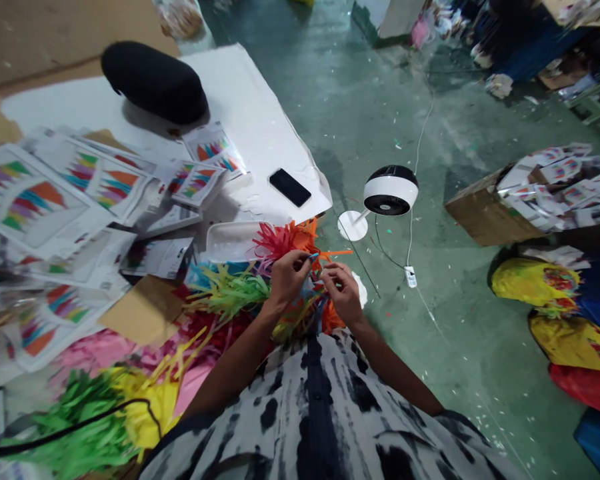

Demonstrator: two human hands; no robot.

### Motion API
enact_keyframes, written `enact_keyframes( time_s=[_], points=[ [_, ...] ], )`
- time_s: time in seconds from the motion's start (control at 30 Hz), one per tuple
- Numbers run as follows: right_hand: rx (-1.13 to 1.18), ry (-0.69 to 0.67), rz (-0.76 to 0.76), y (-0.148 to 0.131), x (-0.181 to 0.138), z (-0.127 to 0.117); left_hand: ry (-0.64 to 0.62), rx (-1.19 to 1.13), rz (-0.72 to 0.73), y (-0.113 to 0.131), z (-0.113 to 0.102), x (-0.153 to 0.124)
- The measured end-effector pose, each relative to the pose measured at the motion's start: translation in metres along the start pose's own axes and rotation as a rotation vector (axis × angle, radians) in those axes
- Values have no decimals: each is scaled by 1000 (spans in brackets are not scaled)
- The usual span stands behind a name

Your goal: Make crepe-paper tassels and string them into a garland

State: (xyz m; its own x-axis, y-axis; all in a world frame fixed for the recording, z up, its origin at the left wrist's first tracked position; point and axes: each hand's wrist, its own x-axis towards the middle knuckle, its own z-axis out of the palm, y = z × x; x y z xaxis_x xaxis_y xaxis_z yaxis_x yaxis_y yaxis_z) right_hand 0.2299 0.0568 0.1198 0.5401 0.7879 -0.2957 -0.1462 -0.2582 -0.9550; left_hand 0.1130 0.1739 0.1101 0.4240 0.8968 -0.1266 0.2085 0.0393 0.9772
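Note:
My left hand is closed in a pinch, and a small blue tip of what looks like paper strip sticks out at its fingertips. Close beside it, my right hand has its fingers pinched together; what is in them is too small to make out. Orange paper fringe lies just beyond the hands, with one thin strip pointing right. Red-pink fringe sits next to it, left of the orange. Yellow-green fringe spreads left of my left hand. More coloured strips hang below the hands, partly hidden by them.
A white table holds a phone, a black case, a clear plastic tray and packaged tassel garlands. Green and yellow fringe lies lower left. A white fan stands on the floor; a full carton is at right.

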Motion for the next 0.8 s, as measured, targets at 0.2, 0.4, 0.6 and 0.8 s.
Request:
enact_keyframes(
  time_s=[0.2, 0.4, 0.6, 0.8],
  points=[
    [-70, 44, -36, -1, 4, 9, -33, 269, 178, 5, 8, -14],
    [-26, 67, 20, 11, 6, 11, -62, 383, 262, 1, 11, -20],
    [-2, 56, 36, 12, 4, 7, -193, 311, 314, -1, 6, -17],
    [27, 48, 52, 9, 5, 4, -289, 82, 258, 7, -1, -22]
  ],
)
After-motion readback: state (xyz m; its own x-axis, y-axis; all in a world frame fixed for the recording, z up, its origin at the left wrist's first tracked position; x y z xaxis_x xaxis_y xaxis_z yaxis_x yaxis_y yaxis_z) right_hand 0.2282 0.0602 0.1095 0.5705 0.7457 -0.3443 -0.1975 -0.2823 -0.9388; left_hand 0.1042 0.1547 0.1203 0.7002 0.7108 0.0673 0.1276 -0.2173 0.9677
